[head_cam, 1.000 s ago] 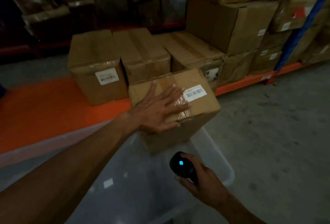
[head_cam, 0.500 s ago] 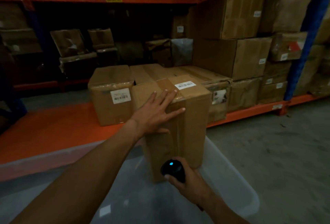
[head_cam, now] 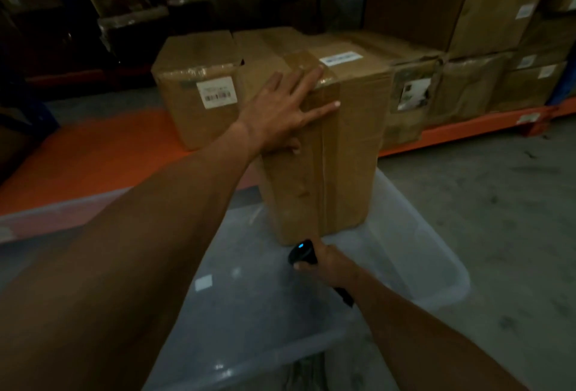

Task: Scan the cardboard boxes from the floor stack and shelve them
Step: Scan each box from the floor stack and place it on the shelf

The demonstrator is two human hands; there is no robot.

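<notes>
Nearest, a scanner (head_cam: pixel 301 253) is held in the right hand (head_cam: pixel 332 267), its grip closed round the handle, ready below the box (head_cam: pixel 327 154). Beyond, that box is steadied upright on a bin (head_cam: pixel 430 269) by the flat, spread left hand (head_cam: pixel 277 113), before the shelf (head_cam: pixel 93 154).

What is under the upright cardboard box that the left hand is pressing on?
The cardboard box stands in a clear plastic bin. The box hides the bin floor beneath it.

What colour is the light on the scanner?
Blue-cyan, a small lit dot on top of the black scanner in the right hand, clearest in the head view.
</notes>
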